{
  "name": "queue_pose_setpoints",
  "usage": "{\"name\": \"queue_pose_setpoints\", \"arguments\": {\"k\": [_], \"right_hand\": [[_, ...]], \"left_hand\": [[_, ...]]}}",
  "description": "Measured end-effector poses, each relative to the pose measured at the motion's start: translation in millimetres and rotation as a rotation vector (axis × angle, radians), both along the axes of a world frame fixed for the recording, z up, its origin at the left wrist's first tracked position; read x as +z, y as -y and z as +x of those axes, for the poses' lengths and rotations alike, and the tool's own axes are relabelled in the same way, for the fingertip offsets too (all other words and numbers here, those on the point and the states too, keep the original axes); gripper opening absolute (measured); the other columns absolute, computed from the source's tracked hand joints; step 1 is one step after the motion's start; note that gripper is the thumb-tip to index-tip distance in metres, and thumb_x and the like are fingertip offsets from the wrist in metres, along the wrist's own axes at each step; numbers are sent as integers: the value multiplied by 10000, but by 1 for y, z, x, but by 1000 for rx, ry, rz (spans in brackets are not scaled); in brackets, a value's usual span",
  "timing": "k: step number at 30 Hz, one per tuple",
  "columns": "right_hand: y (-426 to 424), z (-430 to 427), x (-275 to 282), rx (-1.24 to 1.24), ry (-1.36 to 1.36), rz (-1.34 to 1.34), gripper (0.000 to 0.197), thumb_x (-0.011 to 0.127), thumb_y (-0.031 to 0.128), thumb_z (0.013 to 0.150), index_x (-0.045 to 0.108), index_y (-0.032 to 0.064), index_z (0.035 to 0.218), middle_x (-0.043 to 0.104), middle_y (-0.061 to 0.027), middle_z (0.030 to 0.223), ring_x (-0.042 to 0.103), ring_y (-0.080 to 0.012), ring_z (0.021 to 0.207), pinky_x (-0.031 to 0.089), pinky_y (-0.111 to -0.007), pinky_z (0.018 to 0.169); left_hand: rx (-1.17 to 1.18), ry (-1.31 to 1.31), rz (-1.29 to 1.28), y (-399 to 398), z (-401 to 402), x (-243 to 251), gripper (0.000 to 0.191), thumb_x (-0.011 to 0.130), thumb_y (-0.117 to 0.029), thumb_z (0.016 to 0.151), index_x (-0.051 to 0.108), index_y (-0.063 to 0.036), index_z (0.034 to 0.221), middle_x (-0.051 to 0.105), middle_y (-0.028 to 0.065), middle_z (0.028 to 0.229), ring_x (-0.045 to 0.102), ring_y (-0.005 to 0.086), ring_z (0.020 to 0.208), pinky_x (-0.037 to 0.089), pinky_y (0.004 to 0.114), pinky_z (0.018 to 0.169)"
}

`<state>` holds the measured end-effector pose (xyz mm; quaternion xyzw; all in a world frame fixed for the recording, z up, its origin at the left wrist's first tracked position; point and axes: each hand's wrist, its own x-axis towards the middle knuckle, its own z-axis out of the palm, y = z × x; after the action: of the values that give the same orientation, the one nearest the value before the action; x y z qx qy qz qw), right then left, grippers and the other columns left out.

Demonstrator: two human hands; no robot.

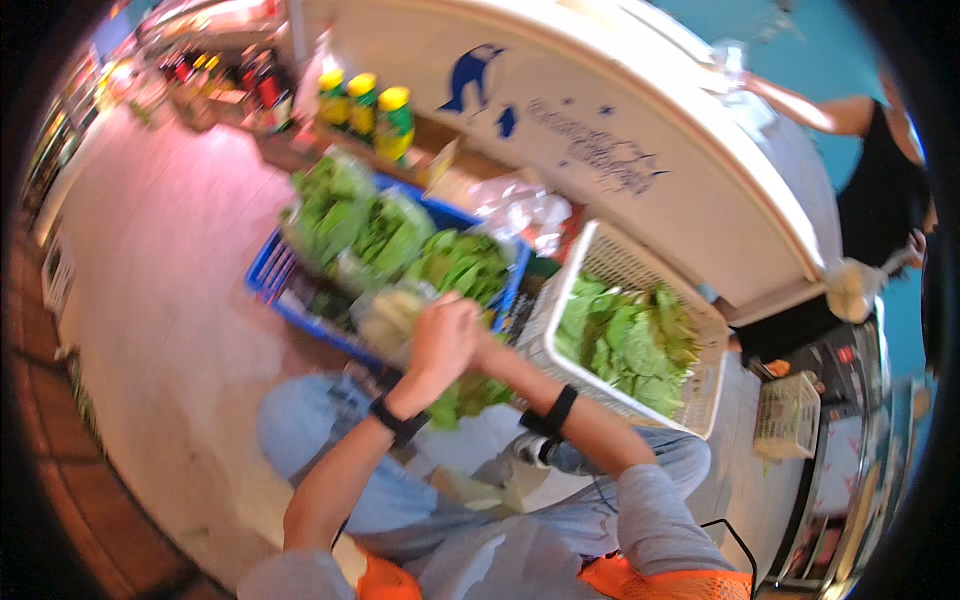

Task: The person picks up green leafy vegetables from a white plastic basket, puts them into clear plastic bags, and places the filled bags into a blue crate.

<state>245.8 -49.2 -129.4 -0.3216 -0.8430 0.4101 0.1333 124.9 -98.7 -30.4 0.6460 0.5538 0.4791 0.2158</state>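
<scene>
My left hand (441,334) and my right hand (480,346) are together over the near edge of a blue plastic crate (262,270). Between and below them hang leafy greens (476,397), partly hidden by the hands; blur hides how the fingers sit on them. Just left of my hands a clear plastic bag with pale contents (390,319) lies in the crate. Bagged leafy greens (330,210) fill its far side. On the right, a white plastic basket (570,300) holds loose green leaves (630,337).
Green bottles with yellow caps (394,124) stand behind the blue crate, beside crumpled clear plastic bags (521,206). A curved counter (675,217) runs behind. At right are a smaller basket (784,420) and a person in black (881,187) holding a bag.
</scene>
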Motion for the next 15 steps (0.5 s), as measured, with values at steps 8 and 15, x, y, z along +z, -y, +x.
{"name": "queue_pose_setpoints", "arguments": {"k": [8,15], "right_hand": [[3,-34,44,44,67,231,321,581,214,855,545,27,1113,600,-163,1138,596,-303,1001,486,-403,857],[-9,-53,36,62,-93,369,311,491,185,945,505,18,1207,599,-143,1143,580,-254,1070,475,-364,879]], "left_hand": [[32,90,-62,7,12,10,93,556,-33,847,626,-3,793,602,167,813,591,346,786,467,452,718],[93,158,-121,10,4,10,131,570,-127,821,616,-10,784,542,144,718,564,319,750,451,428,660]]}}
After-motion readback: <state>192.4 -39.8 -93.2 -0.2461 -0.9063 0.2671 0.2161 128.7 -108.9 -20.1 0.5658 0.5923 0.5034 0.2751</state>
